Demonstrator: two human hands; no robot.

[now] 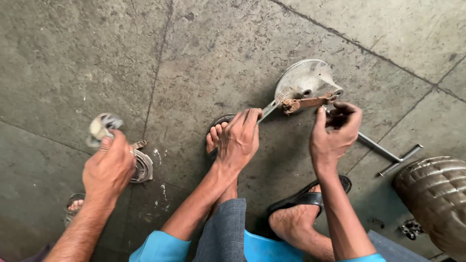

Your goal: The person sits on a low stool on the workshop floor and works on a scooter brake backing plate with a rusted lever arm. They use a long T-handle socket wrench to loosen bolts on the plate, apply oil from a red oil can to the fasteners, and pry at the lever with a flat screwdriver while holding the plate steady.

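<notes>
We see our left hand (239, 139) closed around the flat grey metal spanner (268, 109), its far end meeting the rusty brown lever arm (306, 103) on the round silver metal drum plate (305, 78), which lies on the grey concrete floor (218, 48); our right hand (334, 135) has its fingers (345, 110) curled by the lever's other end, though we cannot tell what they pinch; a co-worker's hand (109, 167) at left grips a crumpled pale rag (101, 127) above a small round metal part (142, 166).
</notes>
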